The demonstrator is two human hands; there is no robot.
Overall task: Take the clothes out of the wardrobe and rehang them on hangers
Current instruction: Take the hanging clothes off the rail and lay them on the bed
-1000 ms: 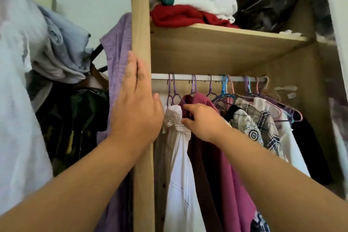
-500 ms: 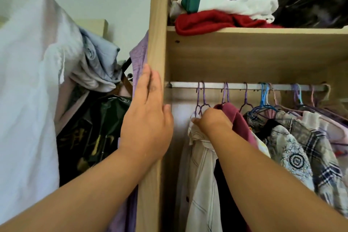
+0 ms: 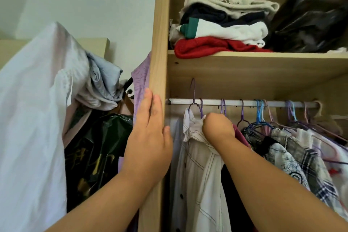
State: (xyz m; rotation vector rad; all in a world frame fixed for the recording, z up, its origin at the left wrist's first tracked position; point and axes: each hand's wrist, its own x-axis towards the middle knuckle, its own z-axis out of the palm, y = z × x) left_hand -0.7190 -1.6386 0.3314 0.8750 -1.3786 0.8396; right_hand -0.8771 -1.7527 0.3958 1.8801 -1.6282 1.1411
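Right hand (image 3: 218, 127) tight around white shirt (image 3: 197, 160) collar

Shirt (image 3: 199, 165) I'm gripping: white w/ dark stitch lines. Under rail (image 3: 244, 103) too: plaid shirt (image 3: 318, 171), purple & blue hangers (image 3: 259, 113). Above rail: red knit (image 3: 203, 47).

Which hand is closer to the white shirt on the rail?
Right. The right hand grips the white shirt at its collar; the left hand rests flat on the wardrobe side panel, beside it.

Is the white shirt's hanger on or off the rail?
Off: its purple hook stands above the rail, right hand gripping the white shirt.
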